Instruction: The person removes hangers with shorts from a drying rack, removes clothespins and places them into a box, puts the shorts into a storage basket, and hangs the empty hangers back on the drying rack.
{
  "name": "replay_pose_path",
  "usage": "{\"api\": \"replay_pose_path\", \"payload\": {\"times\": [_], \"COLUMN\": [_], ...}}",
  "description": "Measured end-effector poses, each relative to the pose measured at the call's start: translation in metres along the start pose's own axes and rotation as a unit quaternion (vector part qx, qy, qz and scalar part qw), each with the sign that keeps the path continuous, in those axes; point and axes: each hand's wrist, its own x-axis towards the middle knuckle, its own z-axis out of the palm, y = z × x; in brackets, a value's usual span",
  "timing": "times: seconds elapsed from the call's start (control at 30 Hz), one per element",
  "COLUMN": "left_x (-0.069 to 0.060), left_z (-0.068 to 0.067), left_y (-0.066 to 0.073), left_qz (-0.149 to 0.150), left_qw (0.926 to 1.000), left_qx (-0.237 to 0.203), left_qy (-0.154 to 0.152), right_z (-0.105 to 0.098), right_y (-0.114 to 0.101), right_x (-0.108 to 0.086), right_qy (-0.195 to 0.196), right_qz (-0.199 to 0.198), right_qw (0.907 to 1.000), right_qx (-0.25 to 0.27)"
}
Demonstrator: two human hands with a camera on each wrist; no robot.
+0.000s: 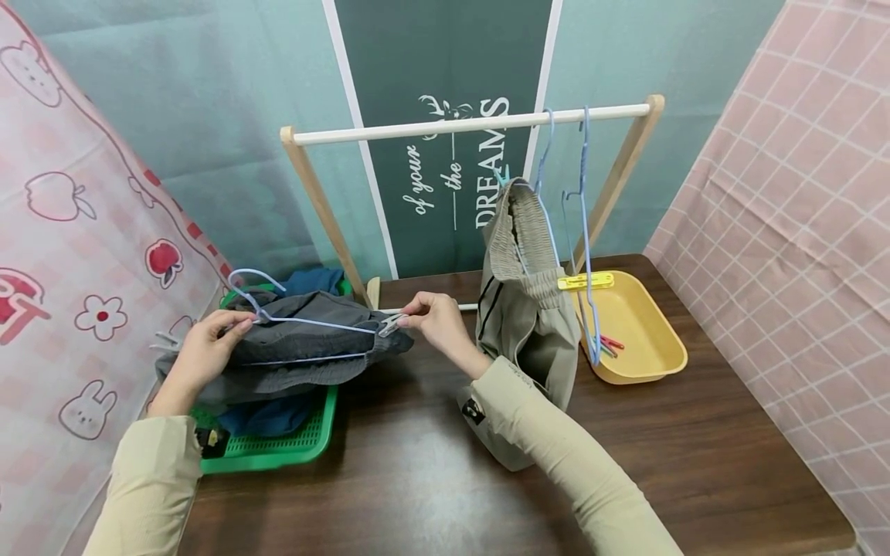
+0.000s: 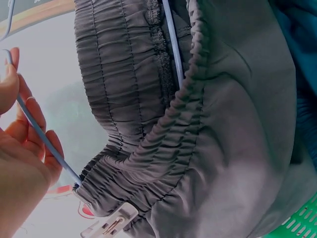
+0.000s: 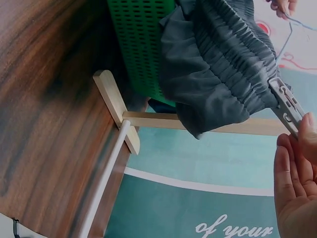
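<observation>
Dark grey trousers (image 1: 299, 369) with an elastic waistband hang from a light blue hanger (image 1: 320, 323), above a green basket (image 1: 267, 462). My left hand (image 1: 208, 347) pinches the hanger close to the base of its hook. At the waistband's right end, my right hand (image 1: 441, 323) pinches a grey clothespin (image 3: 287, 105), whose jaws sit on the fabric. Another grey clothespin (image 2: 113, 222) is clipped on the waistband's left end. The hanger's lower bar (image 2: 174, 47) runs inside the waist opening.
A rack with a white rail (image 1: 445, 130) stands behind. Khaki trousers (image 1: 528, 324) hang there, clipped with a yellow clothespin (image 1: 585, 281), near another blue hanger (image 1: 586, 232). At right, a yellow tray (image 1: 650, 332) holds several clothespins. Blue clothing (image 1: 271, 417) lies in the basket.
</observation>
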Motion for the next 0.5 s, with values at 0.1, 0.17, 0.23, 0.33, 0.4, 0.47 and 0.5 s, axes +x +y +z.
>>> {"api": "replay_pose_path", "payload": {"times": [0.1, 0.17, 0.23, 0.33, 0.4, 0.47, 0.5], "left_x": [0.000, 0.000, 0.000, 0.000, 0.000, -0.001, -0.002], "left_z": [0.001, 0.002, 0.002, 0.003, 0.003, 0.002, 0.002], "left_y": [-0.001, -0.002, -0.002, -0.002, -0.004, -0.007, -0.008], "left_qz": [-0.003, -0.005, -0.005, -0.005, -0.007, -0.011, -0.014], "left_qw": [1.0000, 1.0000, 1.0000, 1.0000, 1.0000, 0.9999, 0.9999], "left_qx": [0.000, 0.000, -0.001, -0.001, 0.000, 0.002, 0.005], "left_qy": [-0.001, -0.002, -0.003, -0.001, -0.001, -0.005, -0.007], "right_z": [-0.001, -0.002, -0.004, -0.006, -0.009, -0.011, -0.013], "right_y": [-0.002, -0.003, -0.005, -0.008, -0.008, -0.007, -0.007], "right_x": [0.000, 0.000, 0.000, 0.000, 0.001, 0.002, 0.003], "right_qy": [-0.007, -0.014, -0.021, -0.028, -0.025, -0.018, -0.014], "right_qz": [-0.005, -0.009, -0.019, -0.028, -0.028, -0.014, -0.006], "right_qw": [0.9999, 0.9998, 0.9993, 0.9982, 0.9980, 0.9987, 0.9991], "right_qx": [-0.007, -0.013, -0.026, -0.044, -0.052, -0.046, -0.041]}}
